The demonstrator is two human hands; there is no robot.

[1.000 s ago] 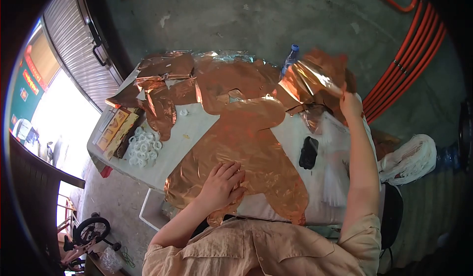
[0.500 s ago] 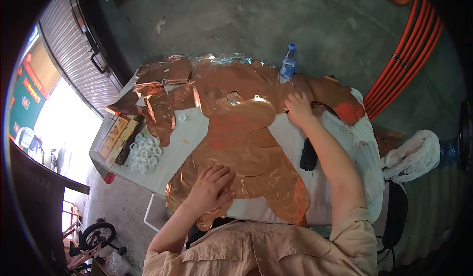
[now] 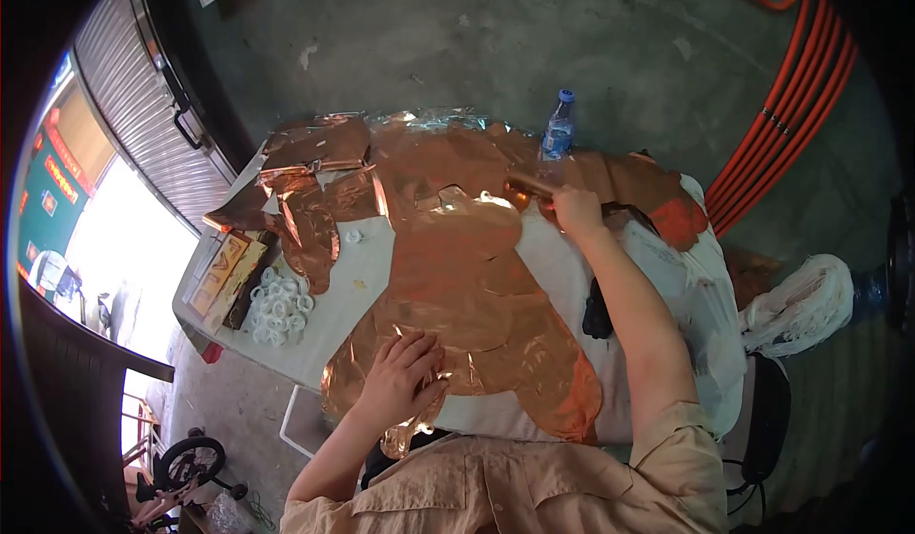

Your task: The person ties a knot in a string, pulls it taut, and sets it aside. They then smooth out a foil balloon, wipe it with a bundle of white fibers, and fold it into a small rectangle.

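Observation:
A flat, copper-coloured foil piece with rounded lobes, like an uninflated foil balloon [image 3: 457, 277], is spread over the white-covered table [image 3: 367, 257]. My left hand [image 3: 400, 374] lies on its near left part, fingers stretched out and close together, beside a crumpled foil end that hangs at the table edge. My right hand [image 3: 578, 212] is closed round a glossy dark-brown bar-shaped tool [image 3: 531, 187], which points left over the upper end of the foil. Its exact kind is not clear. A dark, cord-like loop shows just right of this hand.
White plastic rings [image 3: 278, 310] are heaped at the left beside a printed box [image 3: 221, 277]. More copper foil [image 3: 315, 153] covers the back. A water bottle [image 3: 558, 126] stands at the rear, and a black object [image 3: 597, 313] lies under my right forearm.
My right hand has picked up the brown bar-shaped tool and now holds it over the foil's upper edge. My left hand has shifted slightly down and left.

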